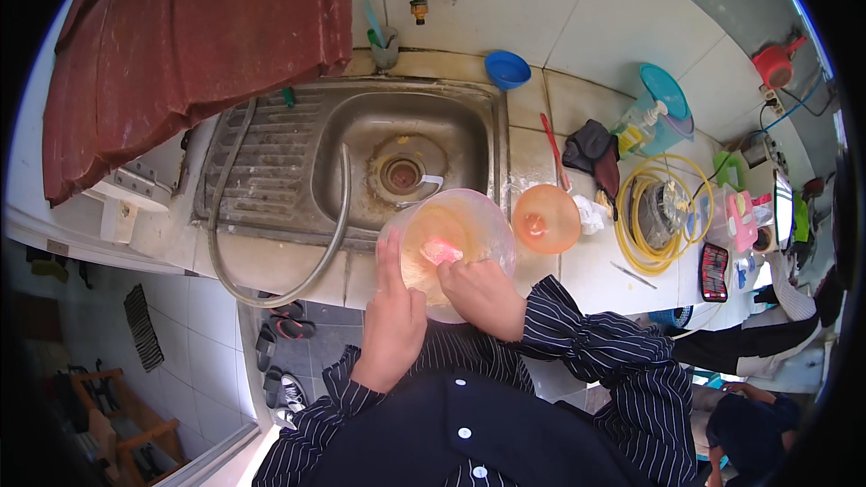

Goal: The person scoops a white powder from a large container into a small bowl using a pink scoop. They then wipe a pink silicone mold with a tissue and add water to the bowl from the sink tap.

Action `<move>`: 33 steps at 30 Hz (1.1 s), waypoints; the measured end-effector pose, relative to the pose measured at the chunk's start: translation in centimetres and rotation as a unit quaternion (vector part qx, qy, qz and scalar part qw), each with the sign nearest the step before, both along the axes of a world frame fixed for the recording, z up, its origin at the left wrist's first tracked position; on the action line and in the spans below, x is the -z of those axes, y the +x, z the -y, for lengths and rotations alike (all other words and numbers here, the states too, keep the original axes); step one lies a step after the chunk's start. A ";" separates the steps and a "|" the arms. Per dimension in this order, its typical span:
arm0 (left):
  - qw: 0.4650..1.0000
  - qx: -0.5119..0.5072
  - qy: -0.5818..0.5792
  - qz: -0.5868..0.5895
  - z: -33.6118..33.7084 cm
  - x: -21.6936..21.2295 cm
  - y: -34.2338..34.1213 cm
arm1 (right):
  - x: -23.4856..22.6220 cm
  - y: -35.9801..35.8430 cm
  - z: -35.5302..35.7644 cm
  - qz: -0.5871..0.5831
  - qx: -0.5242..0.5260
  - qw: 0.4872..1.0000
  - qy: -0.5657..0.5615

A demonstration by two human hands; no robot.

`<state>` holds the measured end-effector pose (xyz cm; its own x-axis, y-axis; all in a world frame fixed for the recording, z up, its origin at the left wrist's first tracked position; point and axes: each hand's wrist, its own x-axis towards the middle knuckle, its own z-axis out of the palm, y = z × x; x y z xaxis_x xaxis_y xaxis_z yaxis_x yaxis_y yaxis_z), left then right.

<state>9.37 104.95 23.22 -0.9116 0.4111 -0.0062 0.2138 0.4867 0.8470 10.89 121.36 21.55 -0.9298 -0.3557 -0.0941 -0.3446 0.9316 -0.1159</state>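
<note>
Head view: mid-frame before me, the left hand (395,323) clasps a round, translucent plastic tub (496,233), fingers nearly straight along its side; the right hand (482,293) has fingers curled on a pink wad (439,251) inside, below a ribbed steel sink (287,149).

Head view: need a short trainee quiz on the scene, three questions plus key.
1. Multiple choice: what is the right hand holding inside the translucent tub?
a) the blue bowl
b) a pink item
c) the red-handled tool
2. True or false: the yellow hose lies coiled on the counter.
3. Fill in: in the picture, the orange bowl stands to the ____ of the translucent tub.

Key:
1. b; what kind of item it is cannot be made out for sure.
2. True.
3. Right.
</note>
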 end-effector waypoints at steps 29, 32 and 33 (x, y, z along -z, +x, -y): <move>0.975 -0.060 0.133 0.167 0.6 0.9 -1.2 | -1.8 0.4 -5.3 0.113 0.288 0.828 -0.468; 0.967 -0.054 0.152 0.199 0.4 1.7 -0.9 | -1.3 1.2 -5.4 0.122 0.291 0.813 -0.489; 0.963 -0.053 0.158 0.213 0.3 1.8 -0.8 | -1.2 1.5 -5.4 0.117 0.298 0.820 -0.475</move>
<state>8.57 104.60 21.45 -0.8904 0.3596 -0.2792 -0.2228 0.1906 0.9561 12.43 126.80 22.72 -0.9612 0.1387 -0.2383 0.2737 0.3767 -0.8850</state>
